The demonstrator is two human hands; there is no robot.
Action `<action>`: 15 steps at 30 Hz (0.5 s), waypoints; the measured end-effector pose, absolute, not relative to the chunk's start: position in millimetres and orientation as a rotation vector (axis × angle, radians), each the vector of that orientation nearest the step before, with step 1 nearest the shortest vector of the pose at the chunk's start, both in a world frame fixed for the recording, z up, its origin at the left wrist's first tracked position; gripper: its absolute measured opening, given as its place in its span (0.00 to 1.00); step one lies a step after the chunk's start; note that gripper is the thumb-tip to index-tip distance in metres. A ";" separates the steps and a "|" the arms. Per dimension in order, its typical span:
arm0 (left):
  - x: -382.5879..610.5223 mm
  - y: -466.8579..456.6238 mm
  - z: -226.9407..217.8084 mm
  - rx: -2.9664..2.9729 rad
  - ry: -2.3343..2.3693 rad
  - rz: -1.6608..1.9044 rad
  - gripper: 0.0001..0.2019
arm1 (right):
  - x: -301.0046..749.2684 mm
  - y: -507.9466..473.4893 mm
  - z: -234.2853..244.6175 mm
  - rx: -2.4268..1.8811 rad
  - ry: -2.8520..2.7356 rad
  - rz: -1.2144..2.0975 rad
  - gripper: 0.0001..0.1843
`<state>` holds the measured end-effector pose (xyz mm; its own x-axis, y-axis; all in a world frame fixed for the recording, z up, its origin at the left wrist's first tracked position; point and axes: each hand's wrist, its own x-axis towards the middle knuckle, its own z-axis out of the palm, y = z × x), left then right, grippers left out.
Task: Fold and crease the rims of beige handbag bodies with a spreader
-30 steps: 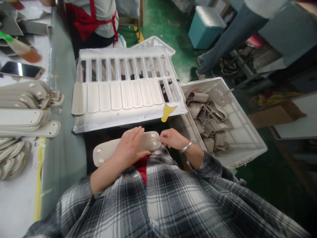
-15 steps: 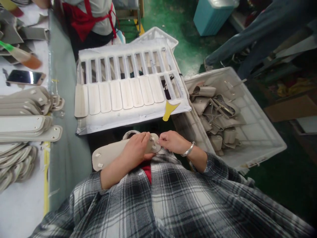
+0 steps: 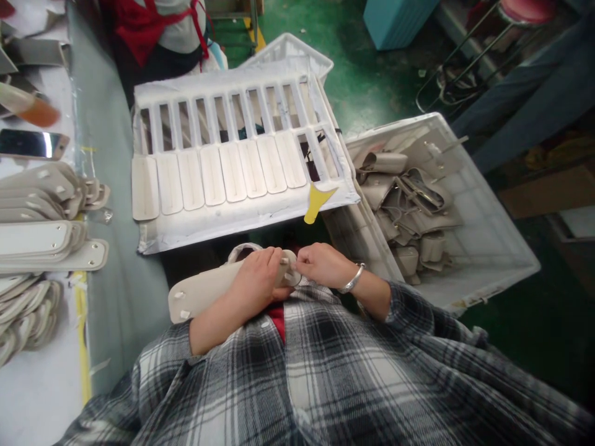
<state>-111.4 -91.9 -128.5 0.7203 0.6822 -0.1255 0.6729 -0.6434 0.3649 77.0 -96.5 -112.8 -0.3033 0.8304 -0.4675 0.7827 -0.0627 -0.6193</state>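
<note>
Between the plaid shirt (image 3: 344, 371) and the slotted tray (image 3: 223, 220), I see the pale panel (image 3: 204, 288), which I judge light, springy yet fairly stiff, smooth enough to slide and easily marked, so its long edges suit a grip best. The left hand (image 3: 255, 272) clasps it from above, fingers together; the right hand (image 3: 325, 265) pinches at its right end, by the white tabs (image 3: 289, 277), gripping tab or edge, I can't tell from here
</note>
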 end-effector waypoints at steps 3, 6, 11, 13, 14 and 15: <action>-110.1 -93.6 -130.3 2.560 1.053 0.018 0.31 | 76.4 -97.2 -114.5 -1.832 -2.157 1.256 0.13; -109.0 -95.3 -131.8 2.578 1.074 0.037 0.32 | 75.2 -98.1 -116.4 -1.852 -2.172 1.206 0.13; -107.5 -96.3 -134.6 2.592 1.091 0.072 0.34 | 73.9 -99.6 -117.1 -1.873 -2.162 1.182 0.13; -107.2 -96.0 -135.3 2.589 1.083 0.073 0.33 | 73.7 -99.9 -115.7 -1.873 -2.157 1.186 0.13; -107.2 -95.8 -135.4 2.588 1.082 0.073 0.32 | 73.4 -99.9 -114.8 -1.875 -2.157 1.193 0.13; -107.1 -95.6 -135.4 2.587 1.082 0.073 0.32 | 73.2 -99.8 -113.7 -1.880 -2.157 1.201 0.13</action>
<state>-107.1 -95.6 -135.4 0.7095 0.7001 -0.0808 0.6829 -0.6547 0.3241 73.2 -99.8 -113.7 -0.2653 0.8566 -0.4426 0.8272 -0.0336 -0.5609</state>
